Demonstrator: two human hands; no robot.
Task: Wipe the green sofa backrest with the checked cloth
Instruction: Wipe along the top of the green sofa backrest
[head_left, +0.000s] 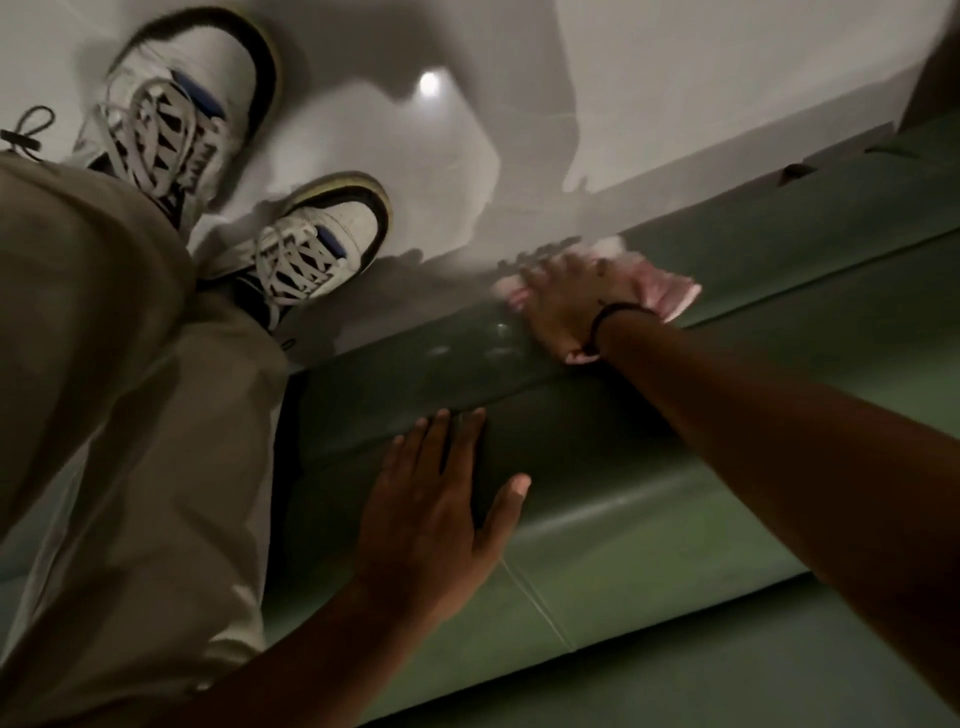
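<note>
Left hand (436, 499) flat, right hand (566, 301) pressing.

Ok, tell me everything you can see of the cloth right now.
The cloth looks pink and white; motion blur hides any check pattern. It is soft, crumpled fabric, pressed flat under the right hand on the top edge of the green sofa backrest. Corners stick out beyond the fingers, past the wrist and near the heel of the hand.

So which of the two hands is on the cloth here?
The right hand, with the dark wristband, presses the pink cloth on the sofa backrest; the left hand lies flat and bare.
</note>
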